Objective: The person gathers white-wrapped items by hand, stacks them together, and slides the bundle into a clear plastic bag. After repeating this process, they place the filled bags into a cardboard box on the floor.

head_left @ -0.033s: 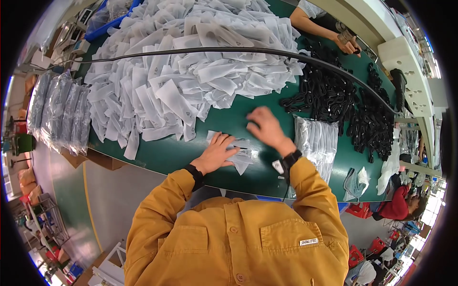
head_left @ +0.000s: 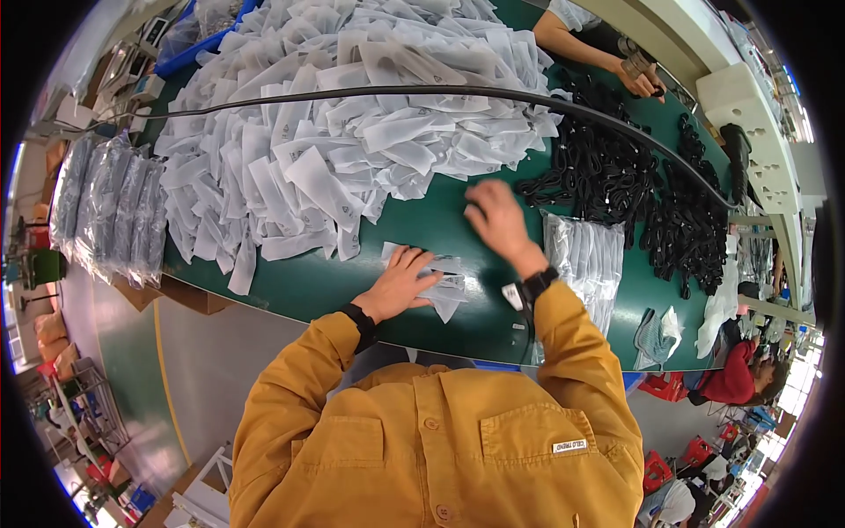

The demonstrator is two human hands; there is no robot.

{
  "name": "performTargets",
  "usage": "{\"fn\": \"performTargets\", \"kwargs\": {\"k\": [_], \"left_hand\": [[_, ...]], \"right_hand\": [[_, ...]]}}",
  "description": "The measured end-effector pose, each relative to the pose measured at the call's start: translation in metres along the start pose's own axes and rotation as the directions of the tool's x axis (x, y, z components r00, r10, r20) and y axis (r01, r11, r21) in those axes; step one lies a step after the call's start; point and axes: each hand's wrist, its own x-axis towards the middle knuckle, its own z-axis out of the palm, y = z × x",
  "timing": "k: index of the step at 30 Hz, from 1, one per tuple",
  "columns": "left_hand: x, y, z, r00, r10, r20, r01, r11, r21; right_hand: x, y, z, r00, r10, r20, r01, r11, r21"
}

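My left hand (head_left: 401,283) lies with its fingers stretched out on small frosted plastic bags (head_left: 448,304) near the table's front edge. The hand covers part of these bags. To the right, my right hand (head_left: 498,224) is over the green table, slightly smeared by motion. Its thumb stands apart from bent fingers, and I see nothing held in it. A heap of black coiled cables (head_left: 598,163) is just beyond it to the right. Spreading behind both hands is a big pile of frosted plastic bags (head_left: 326,185).
Filled clear packs (head_left: 583,264) lie right of my right hand, with more packs (head_left: 110,202) at the far left. A black cable (head_left: 422,91) arcs across the view above the pile. At the far right, a co-worker's hand (head_left: 645,81) is by the cables. A blue bin (head_left: 189,57) stands back left.
My right hand has shifted slightly to the right and away from me. My left hand stays on the bags.
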Motion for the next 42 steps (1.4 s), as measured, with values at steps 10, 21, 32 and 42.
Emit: {"fn": "performTargets", "kwargs": {"k": [10, 21, 32, 42], "left_hand": [[0.003, 0.013, 0.011, 0.995, -0.085, -0.051, 0.083, 0.996, -0.024], [0.027, 0.009, -0.018, 1.000, 0.016, -0.008, -0.016, 0.999, 0.030], [0.028, -0.011, 0.025, 0.939, -0.101, -0.329, -0.029, 0.930, -0.367], [0.050, 0.008, 0.025, 0.970, -0.048, -0.240, -0.063, 0.899, -0.434]], "right_hand": [[0.004, 0.030, 0.022, 0.974, 0.214, 0.076, -0.183, 0.937, -0.299], [-0.074, -0.045, 0.010, 0.959, 0.122, 0.256, -0.164, 0.975, 0.147], [-0.106, -0.097, 0.029, 0.966, 0.241, 0.095, -0.246, 0.969, 0.036], [-0.135, -0.117, 0.012, 0.900, 0.436, 0.008, -0.430, 0.884, 0.183]]}}
